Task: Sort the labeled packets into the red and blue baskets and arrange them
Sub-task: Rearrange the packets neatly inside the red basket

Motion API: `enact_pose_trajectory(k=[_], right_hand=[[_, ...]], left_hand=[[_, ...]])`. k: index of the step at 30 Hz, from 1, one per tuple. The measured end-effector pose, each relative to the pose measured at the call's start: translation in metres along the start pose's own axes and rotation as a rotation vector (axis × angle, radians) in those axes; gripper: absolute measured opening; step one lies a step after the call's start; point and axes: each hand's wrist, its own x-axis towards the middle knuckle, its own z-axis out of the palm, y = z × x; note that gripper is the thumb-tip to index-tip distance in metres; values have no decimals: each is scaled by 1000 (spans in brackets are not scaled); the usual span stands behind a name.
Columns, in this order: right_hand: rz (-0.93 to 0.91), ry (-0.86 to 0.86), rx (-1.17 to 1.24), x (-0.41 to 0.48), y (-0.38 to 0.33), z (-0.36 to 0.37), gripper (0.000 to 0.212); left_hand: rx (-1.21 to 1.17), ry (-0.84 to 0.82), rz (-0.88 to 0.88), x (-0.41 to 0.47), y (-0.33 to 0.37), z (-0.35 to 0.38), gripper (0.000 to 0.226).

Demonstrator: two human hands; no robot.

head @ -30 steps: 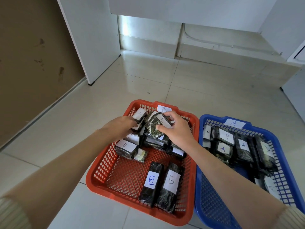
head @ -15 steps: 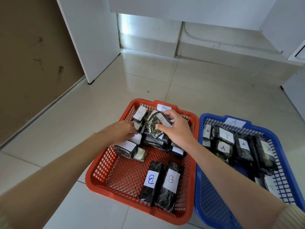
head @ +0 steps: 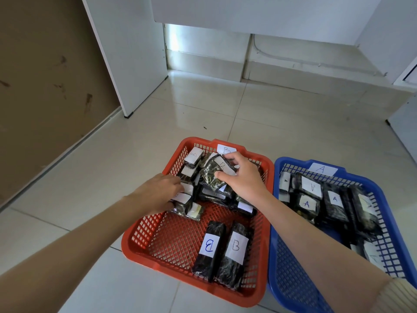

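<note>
A red basket (head: 144, 249) with a "B" tag (head: 226, 150) on its far rim holds several dark packets with white labels. My right hand (head: 243, 181) grips one B packet (head: 211, 175) lifted above the pile at the basket's far end. My left hand (head: 158, 193) reaches in from the left, its fingers curled over the end of another labeled packet (head: 186, 205). Two B packets (head: 208, 249) lie side by side at the near right. To the right, a blue basket (head: 282, 297) tagged "A" (head: 321, 169) holds several A packets (head: 306, 202).
Both baskets sit touching on a glossy tiled floor (head: 293, 132). A white cabinet panel (head: 135, 53) stands at the back left beside a brown wall (head: 45, 86). A low white ledge (head: 293, 71) runs along the back.
My left hand has drawn back from the far packets to a nearer one at the basket's left side. My right hand keeps holding the same B packet, barely shifted.
</note>
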Motion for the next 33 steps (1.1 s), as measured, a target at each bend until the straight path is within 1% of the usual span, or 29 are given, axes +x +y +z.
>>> enact_pose_trajectory(k=[4, 7, 9, 11, 13, 15, 20, 23, 25, 29, 33], right_hand=[[1, 2, -1, 0, 1, 0, 50], [-2, 4, -3, 0, 1, 0, 49], [-4, 8, -5, 1, 1, 0, 49], [-6, 18, -3, 1, 1, -1, 49], [-8, 37, 15, 2, 4, -1, 47], [-1, 62, 38, 3, 5, -2, 46], [30, 110, 115, 9, 11, 0, 39], [34, 100, 139, 9, 15, 4, 39], [35, 97, 138, 8, 16, 3, 40], [36, 113, 143, 8, 16, -1, 40], [37, 122, 168, 8, 14, -5, 36]], left_hand=[[-1, -18, -9, 4, 4, 4, 54], [-35, -1, -27, 4, 7, 3, 55], [-114, 2, -42, 3, 9, 1, 57], [-252, 42, -69, 3, 6, -2, 57], [-334, 134, -90, 7, 0, -5, 47], [-258, 153, -69, 16, -8, -8, 37], [-22, -72, 55, 45, -9, -12, 44], [0, -109, 66, 56, -8, -7, 44], [-51, -116, 62, 59, -9, -6, 40], [-295, -127, 23, 60, -16, -15, 26], [-499, -91, -45, 53, -27, -26, 25]])
